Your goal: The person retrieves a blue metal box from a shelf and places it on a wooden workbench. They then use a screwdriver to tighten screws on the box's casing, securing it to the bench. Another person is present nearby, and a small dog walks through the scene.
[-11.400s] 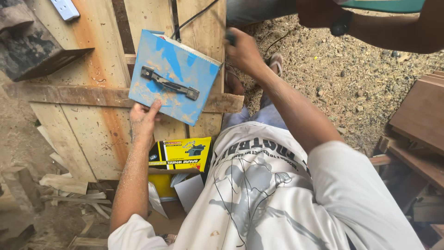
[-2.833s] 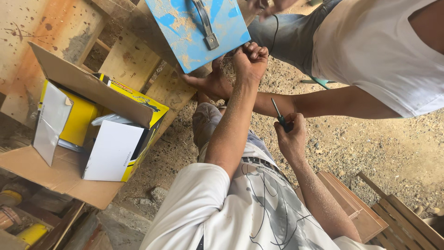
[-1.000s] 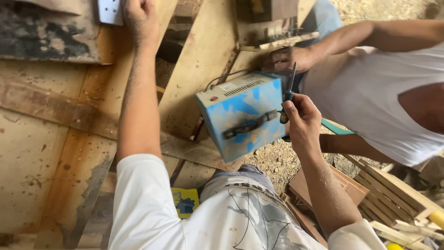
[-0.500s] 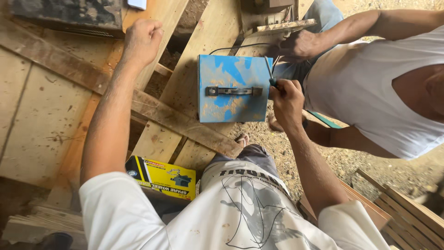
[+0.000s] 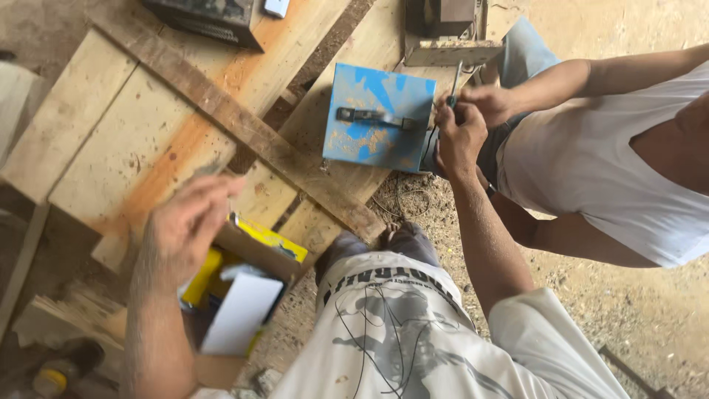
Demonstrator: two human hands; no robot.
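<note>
- Filling most of the left and centre of the frame, a wooden platform of pale planks, crossed by a darker batten running diagonally from upper left toward lower centre.
- Co-worker in a white sleeveless shirt, right side of frame, forearm stretched toward upper centre; that person's hand sits just beside the wearer's right hand.
- Wearer's white printed shirt takes the lower centre.
- Blue metal box with a dark handle across its top, upper centre, resting on the planks at the platform's edge. Paint worn, orange patches showing.
- Open cardboard carton, lower left, with a yellow box and a white flap inside.
- Left hand, left of centre, blurred, hovering above the carton. Fingers look loosely spread and holding nothing, though the blur leaves this uncertain.
- Right hand, upper right of centre, fist closed around a thin dark tool that stands up above the knuckles, right against the blue box's right edge.
- Dark object at the top left edge, another dark block at top centre; both cut off.
- Thin wire loops on the gritty ground below the blue box.
</note>
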